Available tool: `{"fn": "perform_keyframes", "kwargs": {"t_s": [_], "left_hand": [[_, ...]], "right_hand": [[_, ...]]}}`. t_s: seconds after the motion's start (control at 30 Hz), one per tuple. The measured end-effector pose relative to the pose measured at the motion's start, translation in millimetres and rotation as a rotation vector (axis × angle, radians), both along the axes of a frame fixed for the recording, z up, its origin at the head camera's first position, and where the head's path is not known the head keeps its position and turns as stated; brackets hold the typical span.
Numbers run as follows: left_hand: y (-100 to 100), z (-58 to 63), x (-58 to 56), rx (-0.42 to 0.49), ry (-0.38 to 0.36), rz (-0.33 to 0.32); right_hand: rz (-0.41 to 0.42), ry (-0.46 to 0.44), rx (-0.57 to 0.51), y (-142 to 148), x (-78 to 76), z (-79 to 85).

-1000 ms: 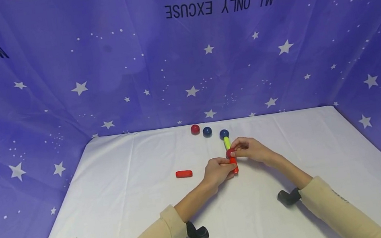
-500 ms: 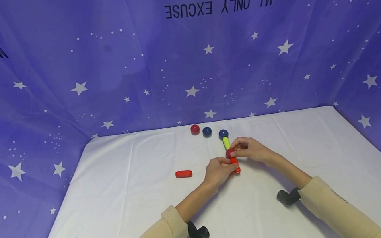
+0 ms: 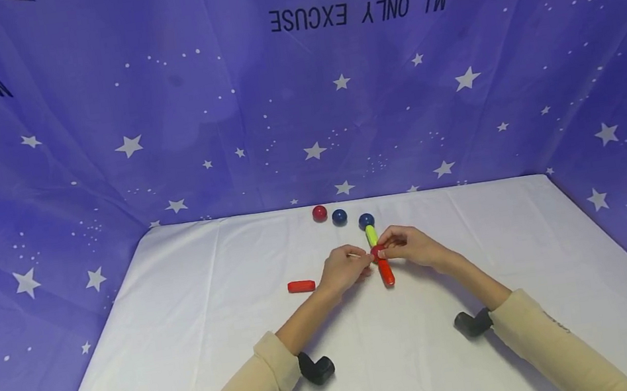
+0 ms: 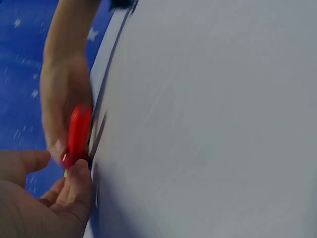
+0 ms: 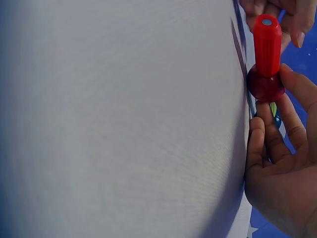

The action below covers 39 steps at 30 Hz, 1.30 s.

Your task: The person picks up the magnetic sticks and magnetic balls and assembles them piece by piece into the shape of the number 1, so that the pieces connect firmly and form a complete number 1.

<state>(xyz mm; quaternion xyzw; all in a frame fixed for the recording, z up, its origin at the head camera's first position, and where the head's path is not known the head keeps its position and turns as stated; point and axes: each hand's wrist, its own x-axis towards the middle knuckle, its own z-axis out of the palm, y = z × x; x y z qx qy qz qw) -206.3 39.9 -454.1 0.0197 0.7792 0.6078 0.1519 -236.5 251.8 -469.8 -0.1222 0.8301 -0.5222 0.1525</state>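
Observation:
My right hand (image 3: 416, 249) pinches a dark red ball (image 5: 266, 87) between thumb and fingers. A red magnetic rod (image 3: 387, 273) is joined to that ball on the near side and shows a metal disc at its free end. From the ball's far side a yellow-green rod (image 3: 371, 235) runs to a blue ball (image 3: 366, 220). Just left of the red ball is my left hand (image 3: 343, 269), holding nothing. Its thumb and fingers stand apart in the left wrist view, with the fingertips (image 4: 79, 171) close to the ball; contact is unclear.
Another red rod (image 3: 301, 286) lies on the white cloth to the left, near my left hand. A loose red ball (image 3: 319, 213) and a second blue ball (image 3: 339, 217) sit near the table's back edge. Purple starry cloth (image 3: 307, 109) surrounds the table.
My left hand has let go of the red rod and moved slightly up and left, beside the red ball. My right hand stays on the ball.

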Motion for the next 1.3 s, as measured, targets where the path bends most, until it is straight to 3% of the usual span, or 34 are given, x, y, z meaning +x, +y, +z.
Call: {"fn": "perform_keyframes", "kwargs": {"t_s": [0.3, 0.43, 0.57, 0.97, 1.07, 1.13, 1.3], "left_hand": [[-25, -0.9, -45.1, -0.033, 0.17, 0.112], [-27, -3.6, -58.3, -0.061, 0.241, 0.178], [-26, -7.4, -68.4, -0.112, 0.292, 0.194], [-19, -21.3, -88.6, -0.229, 0.446, 0.175], [-17, -20.8, -90.1, -0.247, 0.441, 0.176], [-16, -14.0, -87.0, -0.272, 0.419, 0.174], [-11, -10.2, -87.6, -0.384, 0.418, 0.173]], "right_hand": [[-0.014, -0.004, 0.027, -2, 0.6, 2.2], [-0.017, -0.013, 0.023, -2, 0.5, 2.3], [-0.018, -0.015, 0.03, -2, 0.6, 1.3], [-0.015, -0.011, 0.029, -1, 0.8, 0.3], [-0.006, -0.011, 0.018, 0, 0.6, -0.7], [-0.008, -0.017, 0.015, 0, 0.2, -0.5], [-0.017, -0.025, 0.019, 0, 0.1, 1.0]]}}
